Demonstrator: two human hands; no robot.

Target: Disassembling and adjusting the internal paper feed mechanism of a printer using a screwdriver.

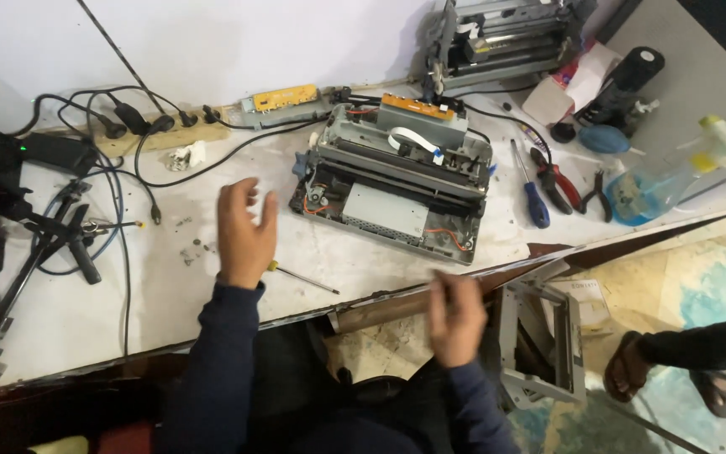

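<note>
My left hand (pixel 244 235) hovers over the white workbench (pixel 86 311), fingers spread and holding nothing. A thin screwdriver with a yellow handle (pixel 304 278) lies just below and right of it. My right hand (pixel 455 318) is at the bench's front edge, motion-blurred, fingers extended with nothing visible in them. Between and beyond the hands sits a stripped grey printer chassis (pixel 397 185) with an orange circuit board and a white ribbon cable on top.
A second printer mechanism (pixel 506 38) stands at the back. Right of the chassis lie a blue-handled screwdriver (pixel 534 200), red pliers (pixel 558 181) and a spray bottle (pixel 674 181). At the left are a power strip (pixel 153 134), cables and a black tripod (pixel 52 244). Another person's sandalled foot (pixel 632 366) is on the floor.
</note>
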